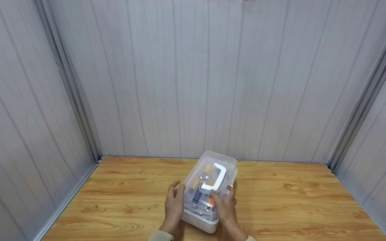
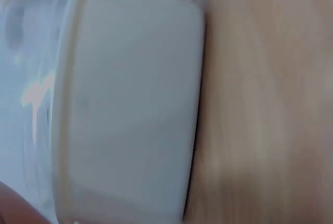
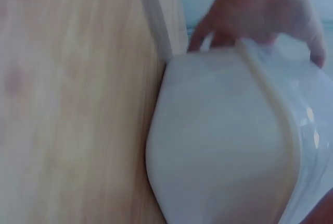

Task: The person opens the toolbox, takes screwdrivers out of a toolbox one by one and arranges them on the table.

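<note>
Pale sleeves [image 1: 161,236] come in at the near edge of a wooden table [image 1: 119,197], each leading to a person's bare hand. Around the table, from left to right, are a light, wood-grained left wall [image 1: 18,117], a grey metal post [image 1: 67,77] in the corner, a matching back wall [image 1: 193,77] across the far side, then a second post [image 1: 370,87] and the right wall [image 1: 384,144].

On the table, near the middle, rests a white box [image 1: 198,222], set at an angle so that its far end points a little to the right. On the left, the left hand [image 1: 174,205] grasps the box's side. On the right, the right hand [image 1: 226,207] grips the other side, its thumb over the top; the two hands cover parts of the box.

A see-through lid [image 1: 224,157] sits on the white base. Beneath it, left to right, show something yellowish [image 1: 195,183], a dark strip [image 1: 197,196], shiny silvery pieces and an orange piece [image 1: 210,201], too blurred to identify. A white handle [image 1: 219,180] on the lid hides some of the contents.
</note>
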A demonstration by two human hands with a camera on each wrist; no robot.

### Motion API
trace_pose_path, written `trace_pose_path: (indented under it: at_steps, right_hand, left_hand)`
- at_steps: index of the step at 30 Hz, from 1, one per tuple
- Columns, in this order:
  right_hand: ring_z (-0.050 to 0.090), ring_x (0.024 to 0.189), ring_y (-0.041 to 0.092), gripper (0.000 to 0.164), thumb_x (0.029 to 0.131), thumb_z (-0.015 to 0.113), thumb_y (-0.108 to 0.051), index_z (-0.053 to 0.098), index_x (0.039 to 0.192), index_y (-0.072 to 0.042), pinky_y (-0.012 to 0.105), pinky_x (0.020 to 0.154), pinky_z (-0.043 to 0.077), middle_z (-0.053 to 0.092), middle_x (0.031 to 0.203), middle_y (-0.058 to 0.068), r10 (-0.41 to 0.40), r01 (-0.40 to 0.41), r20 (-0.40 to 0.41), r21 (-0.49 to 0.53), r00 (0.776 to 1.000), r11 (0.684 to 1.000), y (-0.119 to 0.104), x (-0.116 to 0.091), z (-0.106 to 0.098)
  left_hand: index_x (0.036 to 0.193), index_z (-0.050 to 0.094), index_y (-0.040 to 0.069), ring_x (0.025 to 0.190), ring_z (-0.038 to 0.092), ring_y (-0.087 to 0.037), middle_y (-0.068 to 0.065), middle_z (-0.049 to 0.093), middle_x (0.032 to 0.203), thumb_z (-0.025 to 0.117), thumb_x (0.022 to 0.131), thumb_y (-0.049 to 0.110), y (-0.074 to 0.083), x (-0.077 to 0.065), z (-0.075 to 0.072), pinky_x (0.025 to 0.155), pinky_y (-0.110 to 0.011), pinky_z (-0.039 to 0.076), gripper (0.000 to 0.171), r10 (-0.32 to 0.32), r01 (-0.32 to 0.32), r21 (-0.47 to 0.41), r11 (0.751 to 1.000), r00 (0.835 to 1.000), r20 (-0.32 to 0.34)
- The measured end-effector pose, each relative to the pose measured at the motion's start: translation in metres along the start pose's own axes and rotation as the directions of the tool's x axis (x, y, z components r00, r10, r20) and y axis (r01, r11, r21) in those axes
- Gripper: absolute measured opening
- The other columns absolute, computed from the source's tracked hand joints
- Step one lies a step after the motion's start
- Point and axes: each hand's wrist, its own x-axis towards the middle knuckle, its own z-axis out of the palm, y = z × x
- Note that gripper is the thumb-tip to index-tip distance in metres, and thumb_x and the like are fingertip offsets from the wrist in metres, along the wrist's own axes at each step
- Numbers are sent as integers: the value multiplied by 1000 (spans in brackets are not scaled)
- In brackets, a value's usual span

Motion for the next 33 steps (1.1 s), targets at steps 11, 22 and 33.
trace_pose_path:
  at_steps: [11,22,33]
  right_hand:
    - [29,110,38,82,75,61,-36,15,136,-5,54,92,31,23,123,29,-21,22,87,-5,996,1000,3,-2,-2]
    - [24,117,37,76,78,58,-30,18,137,-5,54,98,25,20,128,26,-49,39,115,83,992,996,10,1,-7]
    - [48,103,26,65,81,51,-21,19,135,-1,35,88,42,34,126,24,-137,82,189,275,972,958,21,11,-19]
  left_hand:
    - [121,52,14,116,45,-28,-9,52,123,40,84,55,-6,0,-3,99,-46,32,57,-13,16,-64,998,999,49]
    - [118,55,12,119,42,-29,-10,51,125,44,82,54,-8,-11,0,99,-45,33,57,-31,30,-62,998,999,-9]
    - [123,51,16,119,42,-29,-9,52,124,47,81,53,-8,-31,10,99,-46,32,56,56,-57,-61,997,998,-7]
